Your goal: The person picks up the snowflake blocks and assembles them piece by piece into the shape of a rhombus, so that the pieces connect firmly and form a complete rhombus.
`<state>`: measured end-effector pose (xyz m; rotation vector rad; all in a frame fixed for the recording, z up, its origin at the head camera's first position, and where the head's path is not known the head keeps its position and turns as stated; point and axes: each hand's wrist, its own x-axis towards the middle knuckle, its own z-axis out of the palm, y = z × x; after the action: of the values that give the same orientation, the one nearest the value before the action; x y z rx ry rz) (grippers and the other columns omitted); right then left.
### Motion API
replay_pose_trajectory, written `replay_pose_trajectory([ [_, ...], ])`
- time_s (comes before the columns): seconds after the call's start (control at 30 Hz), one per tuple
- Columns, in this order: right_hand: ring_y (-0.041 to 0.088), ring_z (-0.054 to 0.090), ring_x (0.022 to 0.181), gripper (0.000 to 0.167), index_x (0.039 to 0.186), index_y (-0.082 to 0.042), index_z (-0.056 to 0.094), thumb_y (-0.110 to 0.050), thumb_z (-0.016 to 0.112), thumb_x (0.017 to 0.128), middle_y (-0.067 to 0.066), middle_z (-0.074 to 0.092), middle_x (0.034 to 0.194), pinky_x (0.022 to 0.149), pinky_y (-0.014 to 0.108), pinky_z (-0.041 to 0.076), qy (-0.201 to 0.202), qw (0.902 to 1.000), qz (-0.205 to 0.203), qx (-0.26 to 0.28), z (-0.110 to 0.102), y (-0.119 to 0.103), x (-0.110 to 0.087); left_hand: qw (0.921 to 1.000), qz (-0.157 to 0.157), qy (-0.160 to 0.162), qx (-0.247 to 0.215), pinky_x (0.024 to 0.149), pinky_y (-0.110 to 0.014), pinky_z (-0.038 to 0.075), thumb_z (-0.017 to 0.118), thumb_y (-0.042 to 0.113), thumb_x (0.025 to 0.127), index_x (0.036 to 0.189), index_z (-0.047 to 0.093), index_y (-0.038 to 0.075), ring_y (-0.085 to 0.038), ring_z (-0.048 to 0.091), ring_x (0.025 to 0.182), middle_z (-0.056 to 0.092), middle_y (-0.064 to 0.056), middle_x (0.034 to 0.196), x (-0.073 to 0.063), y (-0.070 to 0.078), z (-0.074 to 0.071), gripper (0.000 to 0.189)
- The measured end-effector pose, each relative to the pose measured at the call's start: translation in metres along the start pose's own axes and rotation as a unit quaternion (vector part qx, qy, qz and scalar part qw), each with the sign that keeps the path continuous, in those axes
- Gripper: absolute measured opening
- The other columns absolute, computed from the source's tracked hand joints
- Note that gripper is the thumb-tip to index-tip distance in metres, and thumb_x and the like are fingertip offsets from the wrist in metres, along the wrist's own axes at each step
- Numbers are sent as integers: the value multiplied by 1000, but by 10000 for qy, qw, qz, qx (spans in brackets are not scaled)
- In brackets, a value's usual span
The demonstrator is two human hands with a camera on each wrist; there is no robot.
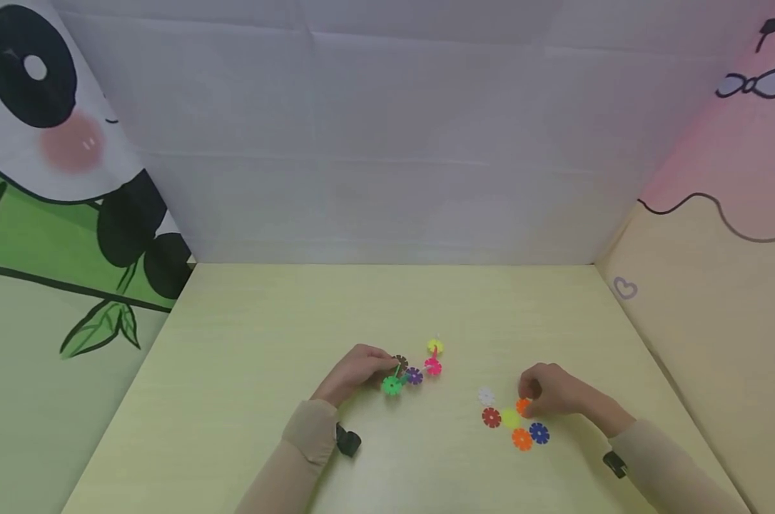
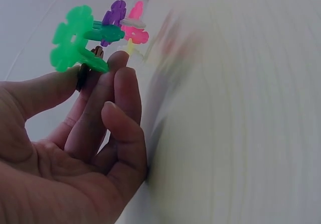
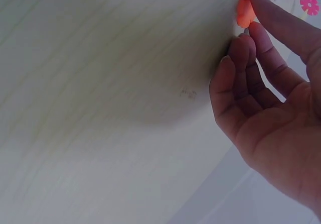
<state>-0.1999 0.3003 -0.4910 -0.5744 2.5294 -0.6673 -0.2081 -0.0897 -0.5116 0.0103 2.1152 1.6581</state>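
My left hand (image 1: 360, 370) pinches a dark brown snowflake disc (image 2: 82, 77) between thumb and fingers. That disc belongs to a linked chain of notched plastic discs: a green disc (image 1: 392, 385), a purple disc (image 1: 414, 376), a pink disc (image 1: 433, 366) and a yellow disc (image 1: 435, 346), with a teal disc (image 2: 104, 32) among them. The chain hangs off the fingertips, held above the table. To the right, my right hand (image 1: 554, 390) pinches an orange snowflake disc (image 3: 245, 8) by thumb and index finger, close over the tabletop. Its other fingers are curled.
Loose discs lie by the right hand: a white disc (image 1: 486, 396), a red disc (image 1: 492, 417), a yellow-green disc (image 1: 510, 418), another orange disc (image 1: 522, 439) and a blue disc (image 1: 539, 432). Printed panels flank the pale table (image 1: 285, 307); a white wall (image 1: 387, 143) stands behind.
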Motion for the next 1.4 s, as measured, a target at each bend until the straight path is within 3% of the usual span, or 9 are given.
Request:
replay_pose_trajectory([
  [0.57,17,49,72,27,82,-16,62,-16,86,70,-4,54,75,64,30,45,73,10000,45,10,2,4,-3,10000,-60,-48,-33,71,-33,44,68,18,88,88,73,3,-19,51,82,64,-6,87,-3,8,2,16],
  [0.9,16,49,70,18,84,-14,59,-7,74,79,-5,54,75,63,30,44,341,9994,-37,17,-3,5,5,9998,-163,16,68,68,-31,44,68,18,88,88,73,3,-18,50,78,63,-6,85,-2,9,3,16],
  [1.03,14,54,71,11,89,-13,66,-4,70,84,-7,61,81,65,29,47,543,9963,-637,169,-16,-1,20,9998,-164,11,61,71,-33,44,68,18,88,90,73,3,-19,51,82,64,-5,88,-4,8,3,16],
  [1.17,11,59,74,9,93,-11,70,-6,71,86,-5,67,86,66,29,50,829,9878,-1277,337,-29,-25,43,9999,-101,24,53,77,-35,43,68,18,87,91,74,3,-21,52,88,66,-5,91,-5,8,2,17],
  [1.4,14,61,73,3,90,-9,70,-10,71,87,-7,66,84,66,30,51,779,9800,-1723,613,-31,-79,91,9998,-148,-11,-159,71,-33,45,67,18,88,90,72,-1,-18,53,76,65,-6,82,-6,11,4,19],
])
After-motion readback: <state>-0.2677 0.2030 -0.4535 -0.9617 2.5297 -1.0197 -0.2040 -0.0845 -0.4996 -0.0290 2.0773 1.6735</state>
